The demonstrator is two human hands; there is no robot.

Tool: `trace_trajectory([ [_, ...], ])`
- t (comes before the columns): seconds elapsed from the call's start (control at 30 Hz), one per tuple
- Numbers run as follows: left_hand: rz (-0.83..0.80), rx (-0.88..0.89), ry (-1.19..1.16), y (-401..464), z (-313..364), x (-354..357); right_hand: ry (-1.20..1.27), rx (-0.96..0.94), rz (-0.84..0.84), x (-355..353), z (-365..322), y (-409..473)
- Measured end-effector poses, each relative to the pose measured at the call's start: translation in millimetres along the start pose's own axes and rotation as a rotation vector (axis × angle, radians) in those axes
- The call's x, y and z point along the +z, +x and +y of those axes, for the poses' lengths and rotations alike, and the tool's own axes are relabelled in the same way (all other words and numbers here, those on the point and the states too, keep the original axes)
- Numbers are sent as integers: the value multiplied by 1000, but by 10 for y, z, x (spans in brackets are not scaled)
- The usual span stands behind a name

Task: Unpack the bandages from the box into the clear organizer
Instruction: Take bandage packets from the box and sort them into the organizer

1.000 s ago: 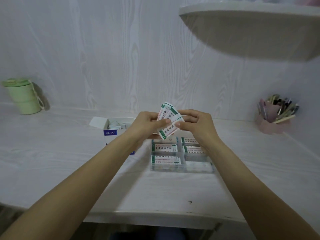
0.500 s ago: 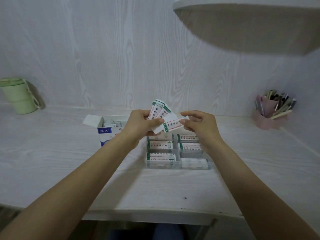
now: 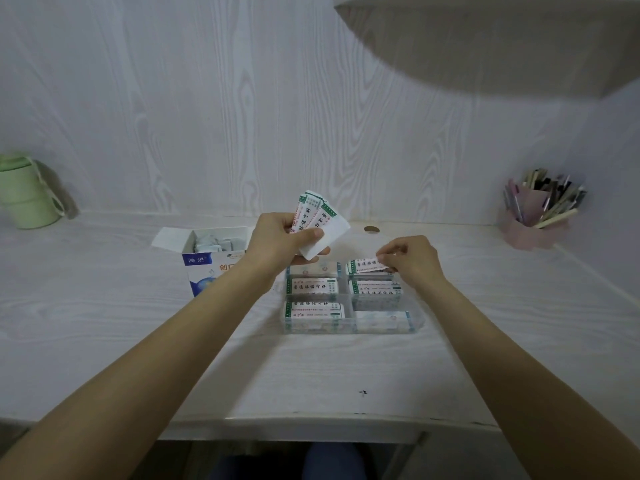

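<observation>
My left hand (image 3: 282, 242) grips a fanned stack of white-and-green bandage packets (image 3: 317, 221) above the desk, just left of and behind the organizer. My right hand (image 3: 410, 259) pinches a single bandage packet (image 3: 365, 265) and holds it low over the organizer's far right compartment. The clear organizer (image 3: 417, 322) lies on the desk in front of me, with packets lying in several of its compartments. The open white-and-blue bandage box (image 3: 201, 271) stands to the left of the organizer with more packets inside; my left forearm hides its right side.
A green lidded cup (image 3: 26, 194) stands at the far left by the wall. A pink holder full of pens (image 3: 538, 211) sits at the far right. A shelf (image 3: 502, 39) overhangs the upper right. The desk's front edge (image 3: 311, 426) runs close to me.
My right hand has drawn one packet away from the stack and lowered it to the organizer's far right compartment. My left hand kept the remaining packets raised.
</observation>
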State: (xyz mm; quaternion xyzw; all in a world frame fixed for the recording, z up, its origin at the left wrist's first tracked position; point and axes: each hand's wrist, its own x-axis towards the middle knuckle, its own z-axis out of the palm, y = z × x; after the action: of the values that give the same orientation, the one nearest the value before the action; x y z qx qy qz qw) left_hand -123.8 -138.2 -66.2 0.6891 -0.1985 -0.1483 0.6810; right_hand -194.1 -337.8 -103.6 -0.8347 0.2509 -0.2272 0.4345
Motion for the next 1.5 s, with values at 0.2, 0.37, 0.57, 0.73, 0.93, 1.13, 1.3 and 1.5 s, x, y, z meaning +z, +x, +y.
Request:
trace_trajectory([
  [0.2,-2,-5,-9,39,-25,19,-344,-110,-93,83,-38,37],
  [0.37,-4,-7,-1,68,-57,37,-472,-102,-181,83,-81,77],
  [0.57,-16,-21,-22,72,-66,62,136,-125,-83,40,-240,-9],
  [0.73,-86,-25,23,37,-67,147,488,-24,-262,46,-362,-123],
  [0.93,-41,5,-4,17,-28,76,971,170,-239,-128,-198,-123],
  [1.13,-18,30,5,-4,26,109,327,-25,-200,-237,21,-144],
  [1.3,-28,34,8,-44,27,201,90,-73,-199,-236,75,-180],
  [1.5,-36,49,9,-67,44,236,-247,-181,-213,-158,50,-222],
])
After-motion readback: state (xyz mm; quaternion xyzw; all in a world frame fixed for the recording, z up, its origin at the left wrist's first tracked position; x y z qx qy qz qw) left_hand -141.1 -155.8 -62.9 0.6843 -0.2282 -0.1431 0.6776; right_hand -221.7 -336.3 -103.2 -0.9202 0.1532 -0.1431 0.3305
